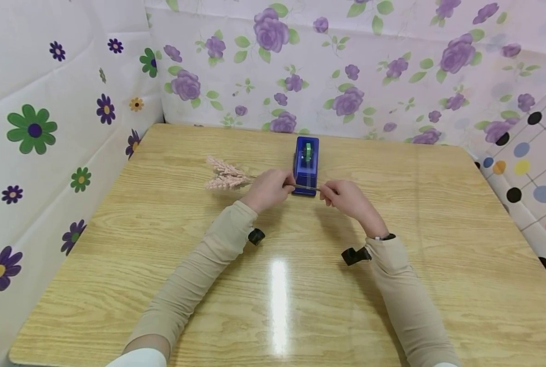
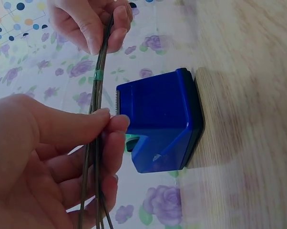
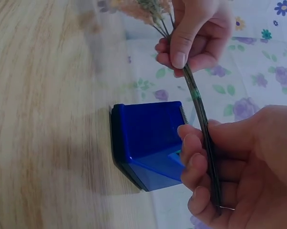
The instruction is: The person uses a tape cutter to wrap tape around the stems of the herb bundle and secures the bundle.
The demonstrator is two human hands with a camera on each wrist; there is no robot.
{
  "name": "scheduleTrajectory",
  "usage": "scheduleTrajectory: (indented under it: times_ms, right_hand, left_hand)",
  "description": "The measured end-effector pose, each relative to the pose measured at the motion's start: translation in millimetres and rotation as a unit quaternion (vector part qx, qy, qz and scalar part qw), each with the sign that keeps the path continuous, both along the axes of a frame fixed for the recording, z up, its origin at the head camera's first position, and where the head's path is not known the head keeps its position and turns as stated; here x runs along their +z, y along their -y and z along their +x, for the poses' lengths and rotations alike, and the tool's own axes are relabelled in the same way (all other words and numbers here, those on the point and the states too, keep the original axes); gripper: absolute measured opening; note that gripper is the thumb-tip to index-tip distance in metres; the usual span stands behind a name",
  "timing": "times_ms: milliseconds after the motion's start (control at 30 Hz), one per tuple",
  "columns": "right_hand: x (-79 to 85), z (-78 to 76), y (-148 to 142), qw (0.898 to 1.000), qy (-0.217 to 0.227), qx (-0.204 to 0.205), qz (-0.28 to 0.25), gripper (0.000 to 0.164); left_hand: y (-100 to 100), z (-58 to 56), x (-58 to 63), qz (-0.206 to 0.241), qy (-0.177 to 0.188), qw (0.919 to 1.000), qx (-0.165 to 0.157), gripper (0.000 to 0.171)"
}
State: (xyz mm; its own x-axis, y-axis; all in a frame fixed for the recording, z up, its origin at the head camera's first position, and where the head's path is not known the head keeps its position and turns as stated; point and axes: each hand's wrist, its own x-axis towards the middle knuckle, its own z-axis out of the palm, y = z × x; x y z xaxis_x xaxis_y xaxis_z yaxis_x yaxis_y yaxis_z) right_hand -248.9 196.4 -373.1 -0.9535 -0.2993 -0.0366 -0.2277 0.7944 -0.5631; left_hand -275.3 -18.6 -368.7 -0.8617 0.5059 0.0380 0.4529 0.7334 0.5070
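Note:
A bunch of pale pink artificial flowers [image 1: 227, 176] is held sideways above the table, blooms to the left. My left hand [image 1: 269, 189] pinches its thin dark stems [image 2: 99, 90] between thumb and fingers, nearer the blooms. Toward the stem ends, my right hand [image 1: 345, 198] grips the same stems, fingers curled round them. Between the two hands a band of green tape [image 2: 98, 75] wraps the stems. Just beyond the stems stands a blue tape dispenser [image 1: 306, 165] with a toothed cutting edge and a green tape roll inside; the stems cross over its near end in the head view.
The wood-grain table [image 1: 199, 316] spreads out on all sides, with a bright light reflection in front of the hands. A flowered cloth [image 1: 319, 66] hangs along the back edge; other patterned cloths hang at left and right.

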Motion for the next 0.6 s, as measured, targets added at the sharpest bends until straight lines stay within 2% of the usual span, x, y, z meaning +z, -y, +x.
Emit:
scheduleTrajectory:
  times_ms: [167, 367, 500, 600]
  right_hand:
    - [-1.3, 2.7, 0.2, 1.0, -0.018, 0.004, 0.001, 0.026]
    - [0.4, 4.5, 1.1, 0.999, -0.04, -0.004, -0.012, 0.02]
    - [1.1, 4.4, 2.8, 0.998, -0.055, -0.005, -0.011, 0.017]
    - [1.0, 4.5, 4.2, 0.998, -0.058, -0.005, -0.011, 0.016]
  left_hand:
    - [0.4, 0.2, 0.0, 0.015, 0.012, 0.9998, 0.005, 0.006]
    - [0.6, -0.8, 1.0, 0.029, 0.028, 0.9992, -0.001, 0.019]
    - [0.9, -1.4, -0.1, 0.022, 0.019, 0.9995, -0.012, 0.027]
    - [1.0, -1.2, -1.7, 0.01, 0.016, 0.9997, -0.013, 0.026]
